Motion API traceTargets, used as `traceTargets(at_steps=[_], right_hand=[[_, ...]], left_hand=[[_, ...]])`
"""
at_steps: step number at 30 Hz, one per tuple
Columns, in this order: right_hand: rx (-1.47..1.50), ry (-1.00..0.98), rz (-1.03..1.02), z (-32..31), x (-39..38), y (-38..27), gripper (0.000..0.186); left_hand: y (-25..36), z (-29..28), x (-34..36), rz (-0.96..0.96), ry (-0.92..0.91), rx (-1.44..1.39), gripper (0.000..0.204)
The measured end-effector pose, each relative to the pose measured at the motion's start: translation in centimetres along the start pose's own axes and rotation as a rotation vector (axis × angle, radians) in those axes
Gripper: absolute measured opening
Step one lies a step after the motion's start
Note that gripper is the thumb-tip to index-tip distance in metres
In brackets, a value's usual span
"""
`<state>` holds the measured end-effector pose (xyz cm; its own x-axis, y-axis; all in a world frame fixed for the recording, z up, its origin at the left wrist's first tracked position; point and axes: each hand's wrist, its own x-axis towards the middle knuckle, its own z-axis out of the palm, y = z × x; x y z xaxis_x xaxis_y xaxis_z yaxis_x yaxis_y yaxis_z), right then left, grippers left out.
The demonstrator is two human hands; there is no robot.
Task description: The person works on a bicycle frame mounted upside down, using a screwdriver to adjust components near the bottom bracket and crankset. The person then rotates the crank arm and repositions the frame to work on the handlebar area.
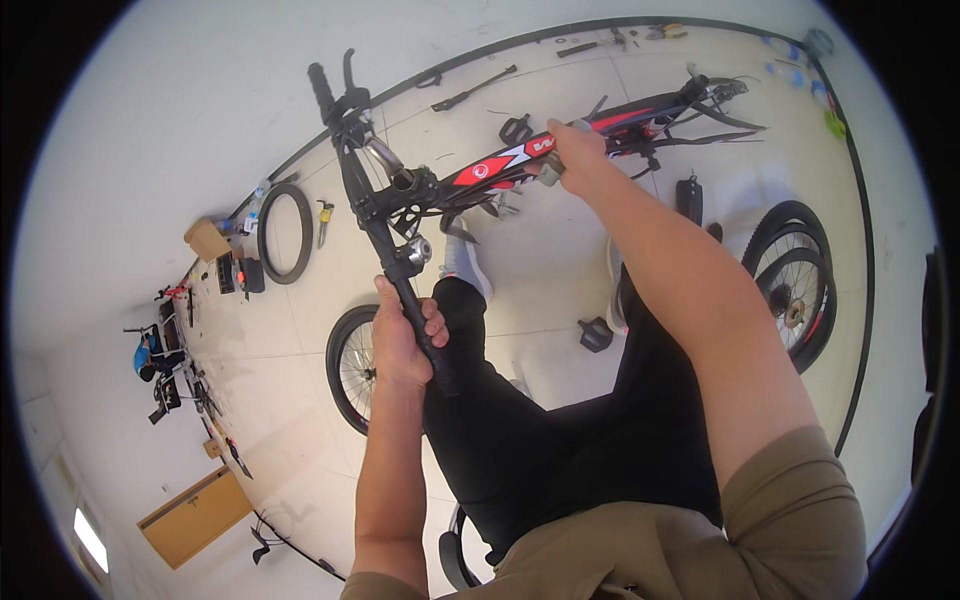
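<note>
A black bicycle frame (478, 172) with red and white markings lies across my view, held up in front of my legs without wheels. My left hand (402, 338) is closed round the black grip (437, 365) at the near end of the handlebar (368, 205). The fingers of my right hand (577, 158) wrap the frame's tube near its middle. Close to my left hand, a round silver part (420, 249) sits on the handlebar. Loose cables hang at the frame's right end.
Below the frame, black pedals (595, 335) lie on the pale floor. Two wheels (829, 300) lean at the right; another wheel (345, 372) is beside my left forearm. Farther left are a bare tyre (263, 238) and a cardboard box (206, 240). A hammer (590, 46) lies by the far wall.
</note>
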<state>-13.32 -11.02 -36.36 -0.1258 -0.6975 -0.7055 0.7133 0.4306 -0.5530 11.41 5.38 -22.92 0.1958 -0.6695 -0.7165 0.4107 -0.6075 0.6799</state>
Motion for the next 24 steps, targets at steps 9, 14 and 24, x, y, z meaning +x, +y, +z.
traceTargets(at_steps=[9,14,24], right_hand=[[0.036,0.05,-0.006,0.6,-0.4,0.1,0.031],[0.042,0.023,0.013,0.6,-0.5,0.0,0.031],[0.027,0.035,0.001,0.6,-0.3,-0.6,0.029]], left_hand=[[-5.4,4.8,-0.9,0.058,0.051,-0.321,0.052],[-5.7,5.8,-1.0,0.079,0.05,-0.332,0.052],[-4.4,5.5,-1.4,0.085,0.104,-0.227,0.053]])
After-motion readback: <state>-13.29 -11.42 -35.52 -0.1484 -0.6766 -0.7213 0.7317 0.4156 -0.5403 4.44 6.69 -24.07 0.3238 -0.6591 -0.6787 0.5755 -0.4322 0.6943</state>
